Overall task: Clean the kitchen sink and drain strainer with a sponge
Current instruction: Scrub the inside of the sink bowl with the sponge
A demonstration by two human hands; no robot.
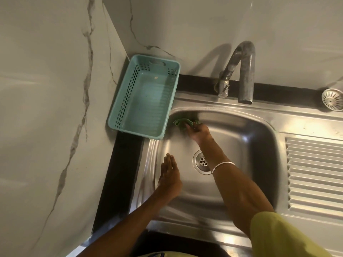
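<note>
I can read no brand, label or writing on anything here. My right hand [199,132] reaches across the round drain opening [203,161] in the floor of the stainless steel sink [246,145], arm stretched out to the far-left corner of the basin, a thin silver bangle [222,166] round the forearm. Its fingers [191,125] are curled round the crumpled green sponge [182,123] and press it against the basin wall up there. My left hand [169,173] lies left of the drain opening, palm down, fingers straight and close together, resting on the sink's left slope and holding nothing. The round white plastic drain strainer [332,99] sits out of the basin, far right of the drain opening, on the sink's back rim. Beyond the drain opening stands the curved grey metal tap [245,75]; far left of it, a pale turquoise perforated plastic basket [146,97] rests on the black bench [118,173] and overhangs the sink's corner
</note>
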